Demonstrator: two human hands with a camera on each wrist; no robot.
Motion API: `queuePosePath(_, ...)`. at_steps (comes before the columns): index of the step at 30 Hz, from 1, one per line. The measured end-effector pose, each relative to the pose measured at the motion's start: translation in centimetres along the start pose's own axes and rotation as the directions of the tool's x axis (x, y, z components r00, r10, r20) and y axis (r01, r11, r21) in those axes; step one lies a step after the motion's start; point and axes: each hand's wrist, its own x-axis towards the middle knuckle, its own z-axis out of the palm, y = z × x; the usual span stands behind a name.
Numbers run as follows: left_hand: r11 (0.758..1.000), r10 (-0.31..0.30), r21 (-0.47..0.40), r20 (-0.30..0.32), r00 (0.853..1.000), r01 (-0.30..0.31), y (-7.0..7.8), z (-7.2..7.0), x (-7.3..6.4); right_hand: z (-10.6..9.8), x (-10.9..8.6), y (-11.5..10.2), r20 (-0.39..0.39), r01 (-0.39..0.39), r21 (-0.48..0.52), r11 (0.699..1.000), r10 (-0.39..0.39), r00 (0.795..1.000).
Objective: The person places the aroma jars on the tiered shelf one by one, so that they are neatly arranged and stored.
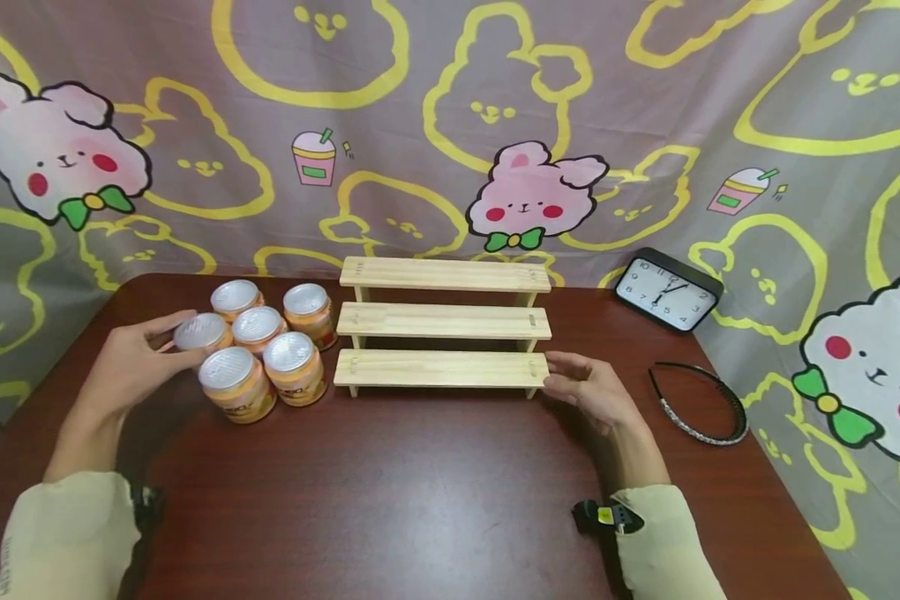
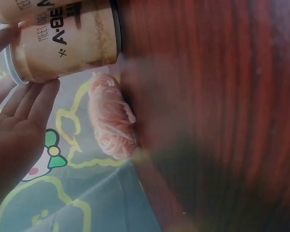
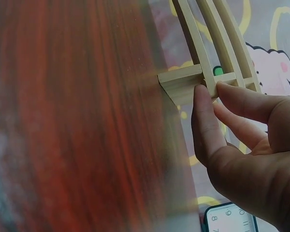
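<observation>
Several orange cans with silver lids stand grouped at the left of the table. My left hand [image 1: 131,358] grips the leftmost can [image 1: 204,332], with thumb and fingers on either side of it. In the left wrist view, fingertips meet the side of a can [image 2: 67,43] with dark lettering. A three-tier wooden display stand [image 1: 442,368] is to the right of the cans. At its right end, my right hand [image 1: 588,390] pinches the end of the lowest tier; the right wrist view shows the thumb and fingers on that wooden board [image 3: 195,41].
A black-framed clock [image 1: 667,287] leans near the back right corner of the brown table [image 1: 435,492]. In front of it lies a dark headband [image 1: 701,433] with a glittery band. A pink yarn skein [image 2: 111,116] lies by the table edge. Patterned cloth [image 1: 390,142] hangs behind.
</observation>
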Motion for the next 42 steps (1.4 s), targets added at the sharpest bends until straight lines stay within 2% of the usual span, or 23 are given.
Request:
queuePosePath(5,0.999,-0.041,0.029,-0.051,0.998,0.042,0.3,-0.4,-0.6,0.1,0.1,0.0,0.013,0.0,0.005,1.0,-0.001,1.0)
queuePosePath(9,0.997,-0.057,0.041,-0.086,0.995,0.061,1.0,-0.9,-0.8,0.0,0.1,0.1,0.02,0.007,-0.005,1.0,-0.007,1.0)
queuePosePath(16,0.989,-0.141,-0.054,-0.082,0.987,0.136,2.8,-1.5,-0.8,-0.1,0.0,0.1,0.028,0.016,-0.005,1.0,-0.016,0.999)
queuePosePath(18,0.989,-0.143,-0.063,-0.102,0.984,0.137,3.3,-1.7,-0.8,-0.1,0.0,0.1,0.026,0.018,-0.003,1.0,-0.018,0.999)
queuePosePath(22,0.995,-0.095,-0.03,-0.162,0.982,0.091,3.8,-2.1,-0.7,-0.1,0.1,0.2,0.026,0.024,0.002,1.0,-0.024,0.999)
queuePosePath(26,0.999,-0.03,-0.049,-0.217,0.976,0.019,4.1,-1.9,-0.6,-0.1,0.1,0.2,0.024,0.022,0.001,1.0,-0.022,0.999)
queuePosePath(33,0.996,0.011,-0.077,-0.348,0.937,-0.04,5.1,-1.3,-0.6,-0.1,0.2,0.2,0.018,0.021,-0.025,0.999,-0.021,1.0)
queuePosePath(36,0.995,0.015,-0.089,-0.379,0.925,-0.053,5.7,-1.1,-0.5,-0.1,0.1,0.2,0.015,0.018,-0.03,0.999,-0.018,1.0)
queuePosePath(38,0.991,0.038,-0.103,-0.397,0.917,-0.085,6.1,-0.9,-0.4,-0.1,0.1,0.2,0.01,0.018,-0.033,0.999,-0.018,1.0)
queuePosePath(41,0.979,0.088,-0.133,-0.396,0.914,-0.152,6.7,-0.4,-0.2,-0.1,0.1,0.2,0.007,0.021,-0.029,0.999,-0.02,1.0)
queuePosePath(42,0.975,0.097,-0.15,-0.38,0.92,-0.165,6.9,-0.2,-0.2,-0.1,0.1,0.3,0.004,0.02,-0.026,0.999,-0.02,1.0)
